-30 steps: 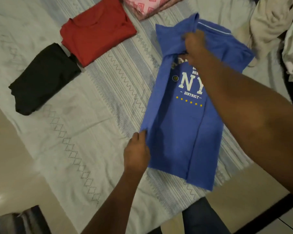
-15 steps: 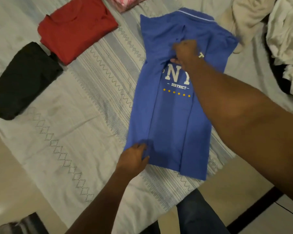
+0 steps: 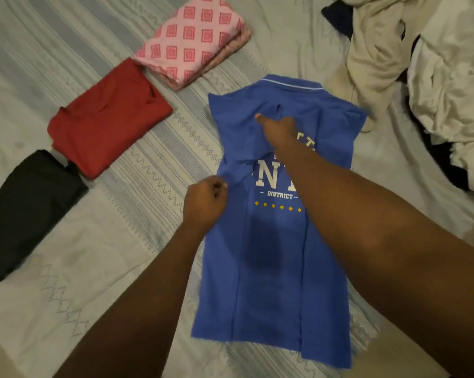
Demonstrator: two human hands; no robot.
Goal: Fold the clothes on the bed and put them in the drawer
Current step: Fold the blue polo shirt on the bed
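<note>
From the head camera, looking down over the bed, the blue shirt now lies flat on the striped sheet, chest print up, with its left side turned in along a long straight fold. A second ago that side was still being carried over. The right hand held the shoulder cloth up off the bed then, and now it has come down on the upper chest with fingers stretched out, pressing the fold flat and gripping nothing. The left hand has left the hem corner and moved up the folded edge to about the middle. Its fingers are curled tight, and it looks to be pinching the cloth, which puckers toward it. To my eye the first lengthwise fold is settled and the other side comes next. Off to the left wait the finished pieces: a black garment, a red shirt and a pink patterned cloth. A loose heap of pale clothes is still unfolded at the far right. I can see no drawer from here.
</note>
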